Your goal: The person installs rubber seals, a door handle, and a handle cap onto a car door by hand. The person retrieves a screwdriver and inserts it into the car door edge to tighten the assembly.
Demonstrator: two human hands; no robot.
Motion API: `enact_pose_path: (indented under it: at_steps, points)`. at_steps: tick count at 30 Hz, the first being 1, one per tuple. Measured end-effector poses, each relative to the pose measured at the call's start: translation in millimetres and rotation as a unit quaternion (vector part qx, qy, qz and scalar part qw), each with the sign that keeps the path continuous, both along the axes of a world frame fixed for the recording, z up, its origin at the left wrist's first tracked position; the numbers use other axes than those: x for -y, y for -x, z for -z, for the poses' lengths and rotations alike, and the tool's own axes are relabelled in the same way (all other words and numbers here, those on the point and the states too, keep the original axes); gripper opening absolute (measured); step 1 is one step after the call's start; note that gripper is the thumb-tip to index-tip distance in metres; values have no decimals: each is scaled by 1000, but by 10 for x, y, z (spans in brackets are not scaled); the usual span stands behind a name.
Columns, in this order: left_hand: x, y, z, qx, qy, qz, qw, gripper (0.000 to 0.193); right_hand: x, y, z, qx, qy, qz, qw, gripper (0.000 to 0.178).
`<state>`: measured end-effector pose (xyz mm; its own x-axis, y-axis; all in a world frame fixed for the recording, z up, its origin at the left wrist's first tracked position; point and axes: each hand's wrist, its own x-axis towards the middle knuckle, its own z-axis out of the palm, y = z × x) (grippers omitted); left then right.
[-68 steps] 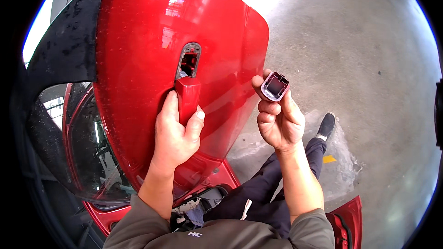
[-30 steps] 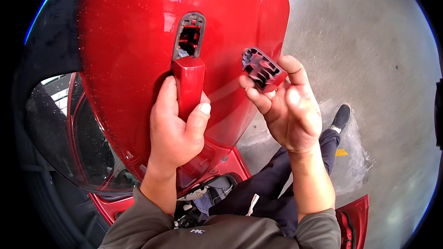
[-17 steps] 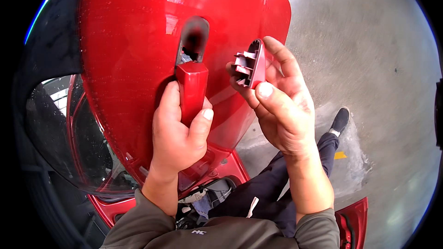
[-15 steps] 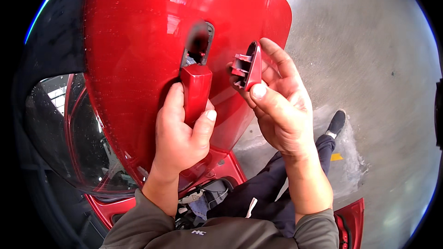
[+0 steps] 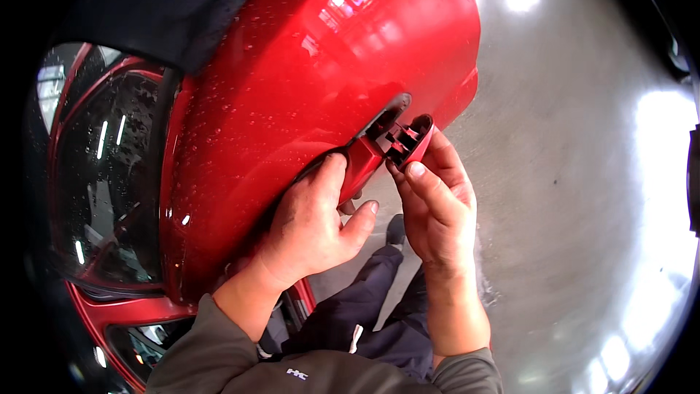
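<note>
The red car door (image 5: pixel 306 102), its paint beaded with water, now fills most of the view and leans further across it than it did half a second ago, so the dark window glass (image 5: pixel 102 175) takes the whole left side and the grey concrete floor (image 5: pixel 583 175) the right. The slot in the door skin (image 5: pixel 390 113), which stood near the top centre before, now sits right of centre at the far end of the handle.

The red door handle (image 5: pixel 357 168) is pulled away from the panel. The left hand (image 5: pixel 313 226) is clenched around it, fingers hooked behind, thumb lying along the near side, much as in the earlier pictures.

The main change is in the right hand (image 5: pixel 434 204). A second ago it held the small red handle cap (image 5: pixel 408 140) well clear of the door, to the right of the handle. Now the cap is at the slot itself, its black ribbed inner side turned toward the opening and just beside the handle's far end. The right grip pinches the cap between thumb and fingertips.

By my judgement the cap is being lined up with its seat. It looks tilted and not flush, so it does not seem pushed home. Whether its clips have entered the slot I cannot tell.
</note>
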<state>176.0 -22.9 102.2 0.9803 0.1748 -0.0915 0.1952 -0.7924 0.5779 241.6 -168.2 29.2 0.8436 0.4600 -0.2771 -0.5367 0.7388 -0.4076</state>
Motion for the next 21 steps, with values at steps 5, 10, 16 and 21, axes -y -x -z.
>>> enact_pose_path:
  at_steps: [5,10,16,21]
  points:
    - [-58,-3,59,-9,26,-12,1000,39,-74,-26,-13,12,87,0,996,52]
    - [-62,-52,20,-36,31,-25,999,39,-142,-68,-98,36,99,9,994,52]
    - [-30,-35,23,-24,24,-26,999,39,-172,-94,-103,30,88,4,996,56]
    - [9,-38,42,23,-3,-8,1000,40,-194,-95,-93,42,89,15,995,54]
